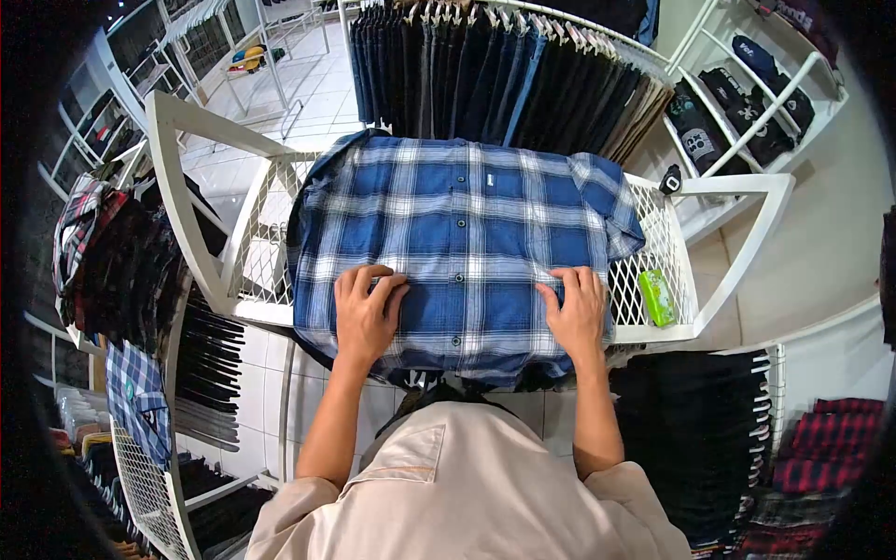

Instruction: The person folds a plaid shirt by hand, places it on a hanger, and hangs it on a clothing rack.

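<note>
A blue and white plaid shirt (467,224) lies front-up, buttoned, across a white wire-mesh table (663,243). My left hand (366,313) rests flat on the shirt's lower left part, fingers slightly curled into the fabric. My right hand (577,313) presses on the lower right part near the hem, its fingers bent over the cloth. The short sleeves hang out at both sides of the shirt.
A small green packet (658,297) lies on the mesh at the right. A rack of dark hanging trousers (504,70) stands behind the table. Plaid shirts hang at the left (93,233) and lower right (831,448). White shelves with dark caps (747,93) stand at the upper right.
</note>
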### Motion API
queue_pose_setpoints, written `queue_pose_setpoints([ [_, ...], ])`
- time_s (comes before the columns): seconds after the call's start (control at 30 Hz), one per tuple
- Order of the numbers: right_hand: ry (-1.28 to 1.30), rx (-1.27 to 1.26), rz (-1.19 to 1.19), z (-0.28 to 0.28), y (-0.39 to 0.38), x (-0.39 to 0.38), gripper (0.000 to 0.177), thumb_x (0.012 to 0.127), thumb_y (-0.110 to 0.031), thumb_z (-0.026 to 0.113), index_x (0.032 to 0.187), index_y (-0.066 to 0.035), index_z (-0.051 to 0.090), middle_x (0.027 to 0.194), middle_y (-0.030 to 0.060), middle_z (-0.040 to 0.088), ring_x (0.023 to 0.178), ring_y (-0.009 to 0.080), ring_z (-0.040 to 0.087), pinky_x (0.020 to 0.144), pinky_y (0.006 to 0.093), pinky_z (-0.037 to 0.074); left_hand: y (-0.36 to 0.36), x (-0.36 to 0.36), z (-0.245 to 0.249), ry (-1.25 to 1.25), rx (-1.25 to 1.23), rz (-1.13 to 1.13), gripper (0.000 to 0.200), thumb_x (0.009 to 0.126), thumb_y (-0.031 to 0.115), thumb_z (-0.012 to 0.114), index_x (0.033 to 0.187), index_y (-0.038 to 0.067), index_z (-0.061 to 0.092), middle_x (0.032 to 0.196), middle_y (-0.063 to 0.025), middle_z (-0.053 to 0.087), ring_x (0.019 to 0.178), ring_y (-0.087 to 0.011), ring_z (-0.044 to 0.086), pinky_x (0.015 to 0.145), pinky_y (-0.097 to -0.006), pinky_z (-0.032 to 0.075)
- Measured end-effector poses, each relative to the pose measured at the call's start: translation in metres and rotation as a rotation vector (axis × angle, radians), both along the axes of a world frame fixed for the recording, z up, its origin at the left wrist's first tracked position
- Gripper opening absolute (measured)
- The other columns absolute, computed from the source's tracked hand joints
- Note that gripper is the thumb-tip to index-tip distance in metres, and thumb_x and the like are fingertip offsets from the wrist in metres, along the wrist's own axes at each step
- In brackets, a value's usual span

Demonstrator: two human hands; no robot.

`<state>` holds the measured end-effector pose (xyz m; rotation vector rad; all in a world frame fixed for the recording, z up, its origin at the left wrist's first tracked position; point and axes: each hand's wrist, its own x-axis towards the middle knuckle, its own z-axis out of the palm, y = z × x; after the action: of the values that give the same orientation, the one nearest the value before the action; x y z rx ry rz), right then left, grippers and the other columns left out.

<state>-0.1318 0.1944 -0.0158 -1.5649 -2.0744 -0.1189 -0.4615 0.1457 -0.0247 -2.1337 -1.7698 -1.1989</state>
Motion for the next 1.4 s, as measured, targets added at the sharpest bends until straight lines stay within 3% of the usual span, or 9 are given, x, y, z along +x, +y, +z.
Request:
queue_pose_setpoints([
  [0.3,-0.015,-0.012,-0.107,-0.004,-0.008,-0.006,0.036,0.092,-0.034,0.073,0.111,-0.006,0.061,0.104,0.0137,0.059,0.103,0.0354,0.058,0.089,0.0475,0.044,-0.001,0.000,0.003,-0.015,-0.195,0.058,0.026,0.091,0.016,0.075,0.116,0.008,0.072,0.116,-0.0103,0.066,0.109,-0.0318,0.059,0.098,-0.0457,0.045],
  [0.43,-0.040,-0.042,-0.201,-0.007,-0.009,-0.013,0.038,0.091,-0.038,0.074,0.109,-0.007,0.061,0.104,0.0133,0.059,0.104,0.0344,0.058,0.087,0.0495,0.045,-0.001,-0.002,0.001,0.036,-0.212,0.056,0.040,0.097,0.021,0.068,0.135,0.008,0.066,0.144,-0.0166,0.058,0.140,-0.0367,0.048,0.116,-0.0505,0.037],
  [0.53,-0.032,0.002,-0.238,-0.010,-0.012,-0.015,0.039,0.090,-0.036,0.075,0.111,-0.007,0.063,0.105,0.0135,0.059,0.105,0.0356,0.058,0.089,0.0494,0.046,0.005,-0.006,-0.003,0.127,-0.255,0.068,0.045,0.099,0.025,0.062,0.140,0.007,0.063,0.148,-0.0177,0.055,0.146,-0.0375,0.043,0.119,-0.0532,0.034],
  [0.67,0.034,0.125,-0.186,-0.005,-0.028,0.002,0.040,0.090,-0.033,0.077,0.115,-0.006,0.064,0.109,0.0143,0.060,0.106,0.0372,0.058,0.093,0.0484,0.046,0.011,-0.002,0.010,0.106,-0.267,0.083,0.047,0.093,0.025,0.063,0.135,0.004,0.065,0.139,-0.0202,0.060,0.133,-0.0380,0.052,0.113,-0.0529,0.038],
  [0.8,0.298,-0.114,-0.118,-0.004,-0.049,0.029,0.039,0.091,-0.026,0.077,0.122,-0.004,0.069,0.114,0.0173,0.067,0.108,0.0386,0.061,0.098,0.0479,0.048,0.043,0.007,0.018,0.074,-0.252,0.078,0.029,0.087,0.024,0.075,0.106,0.002,0.074,0.104,-0.0162,0.066,0.106,-0.0363,0.059,0.092,-0.0491,0.047],
  [1.07,0.716,-0.051,-0.248,-0.038,-0.041,0.044,0.026,0.087,-0.010,0.084,0.108,0.004,0.077,0.095,0.0173,0.079,0.077,0.0218,0.076,0.071,0.0316,0.059,0.064,0.032,-0.008,0.024,-0.095,-0.045,0.041,0.093,0.026,0.075,0.123,-0.001,0.067,0.121,-0.0167,0.062,0.115,-0.0357,0.058,0.104,-0.0468,0.044],
  [1.23,0.494,0.117,-0.307,-0.032,-0.034,0.016,0.013,0.084,-0.007,0.083,0.092,-0.001,0.075,0.071,0.0091,0.068,0.060,0.0213,0.067,0.060,0.0337,0.055,0.068,0.032,-0.016,0.148,-0.195,-0.039,0.052,0.101,0.032,0.065,0.145,0.006,0.057,0.147,-0.0205,0.055,0.142,-0.0386,0.047,0.117,-0.0532,0.037],
  [1.33,0.008,0.381,-0.220,0.010,-0.030,-0.003,0.014,0.083,-0.010,0.081,0.093,-0.004,0.074,0.087,0.0103,0.067,0.076,0.0289,0.065,0.072,0.0411,0.055,0.070,0.032,-0.023,0.186,-0.190,-0.020,0.056,0.101,0.035,0.064,0.149,0.008,0.054,0.150,-0.0213,0.053,0.146,-0.0389,0.043,0.118,-0.0540,0.035],
  [1.4,0.100,0.342,-0.126,0.031,-0.020,-0.022,0.014,0.088,-0.013,0.078,0.096,-0.003,0.072,0.093,0.0129,0.068,0.075,0.0308,0.066,0.070,0.0400,0.055,0.075,0.030,-0.022,0.178,-0.195,-0.042,0.052,0.099,0.035,0.065,0.143,0.007,0.058,0.147,-0.0206,0.056,0.139,-0.0382,0.049,0.114,-0.0531,0.039],
])
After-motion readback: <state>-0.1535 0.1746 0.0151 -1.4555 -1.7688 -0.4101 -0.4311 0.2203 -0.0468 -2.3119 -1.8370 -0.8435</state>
